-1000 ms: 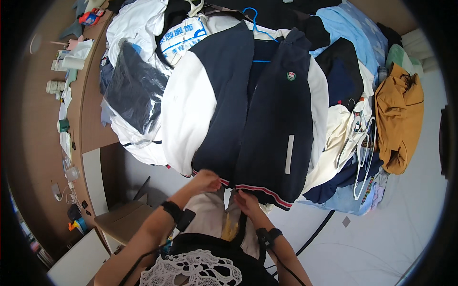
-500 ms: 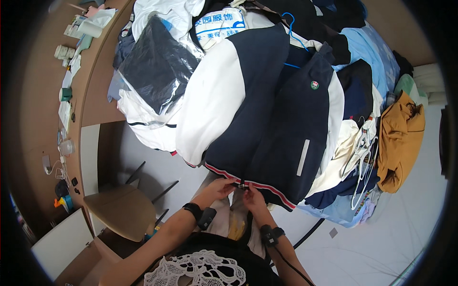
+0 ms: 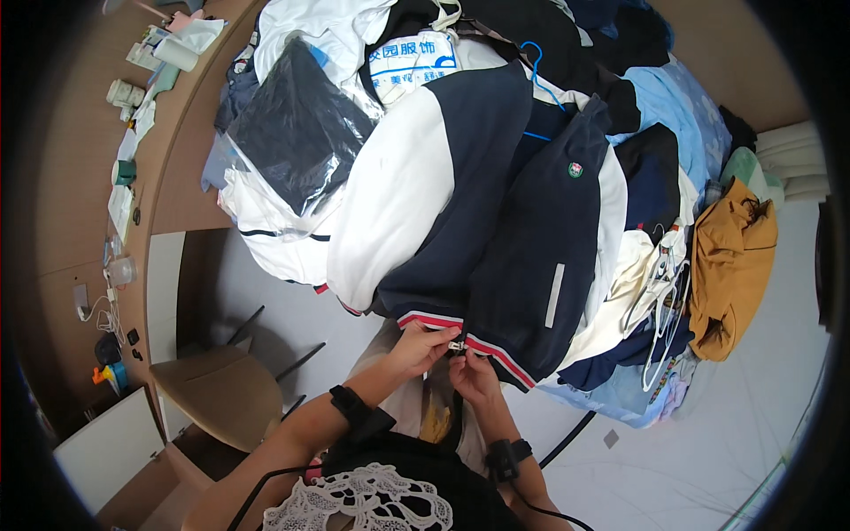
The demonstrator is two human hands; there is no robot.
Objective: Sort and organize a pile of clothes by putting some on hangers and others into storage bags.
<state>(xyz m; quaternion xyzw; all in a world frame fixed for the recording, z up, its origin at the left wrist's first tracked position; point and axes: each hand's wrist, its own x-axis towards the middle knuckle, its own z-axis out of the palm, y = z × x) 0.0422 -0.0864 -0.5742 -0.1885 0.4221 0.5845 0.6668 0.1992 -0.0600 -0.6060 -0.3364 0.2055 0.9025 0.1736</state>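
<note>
A navy jacket (image 3: 531, 239) with white sleeves and a red-and-white striped hem lies spread over a heap of clothes, its front toward me. A blue hanger (image 3: 537, 64) pokes out of its collar. At the bottom of the front opening, a small metal zipper end (image 3: 456, 346) shows between my fingertips. My left hand (image 3: 421, 349) is closed, pinching the left part of the hem beside the zipper. Just right of it, my right hand (image 3: 475, 375) pinches the other front edge's lower end. Its fingertips are partly hidden by the cloth.
A plastic-wrapped dark garment (image 3: 305, 133) lies on the heap at left. White hangers (image 3: 666, 292) and a mustard garment (image 3: 733, 265) are at right. A beige chair (image 3: 221, 389) stands at lower left, beside a brown desk (image 3: 190, 150) with small items along it.
My left hand has moved slightly right and closer over the zipper end. The right hand has turned and dropped a little. The two front edges above the zipper stand a bit further apart.
</note>
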